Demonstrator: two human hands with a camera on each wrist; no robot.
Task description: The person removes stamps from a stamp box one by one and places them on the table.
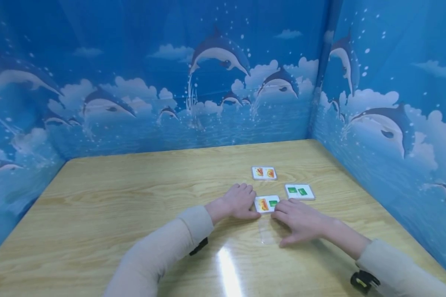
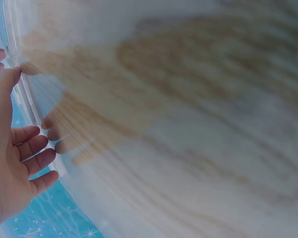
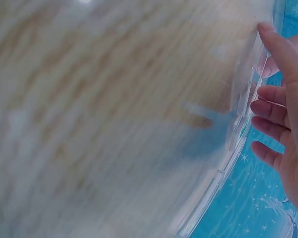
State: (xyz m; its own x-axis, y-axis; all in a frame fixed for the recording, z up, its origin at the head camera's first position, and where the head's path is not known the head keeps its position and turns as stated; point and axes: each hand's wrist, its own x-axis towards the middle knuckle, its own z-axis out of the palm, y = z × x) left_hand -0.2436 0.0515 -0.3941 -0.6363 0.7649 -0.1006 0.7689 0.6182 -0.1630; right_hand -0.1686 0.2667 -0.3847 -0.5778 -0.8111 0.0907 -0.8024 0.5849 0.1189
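A white card (image 1: 262, 204) with an orange picture and a green one lies flat between my two hands. My left hand (image 1: 240, 202) is at its left edge, the thumb close to the near corner and the other fingers reaching forward on the table. From the right, my right hand (image 1: 301, 220) has its fingertips at the card's right edge, hiding part of it, with the thumb spread toward me. In the left wrist view the left fingers (image 2: 39, 161) are loosely bent; in the right wrist view the right fingers (image 3: 270, 111) look relaxed too. Neither hand grips anything.
Behind sits a card with two orange pictures (image 1: 264, 173). A card with two green pictures (image 1: 299, 192) lies just beyond the right hand. Nearer me, a clear flat piece (image 1: 266, 234) rests on the wooden table (image 1: 134, 198). Blue dolphin-print curtains (image 1: 134, 62) border the back and sides.
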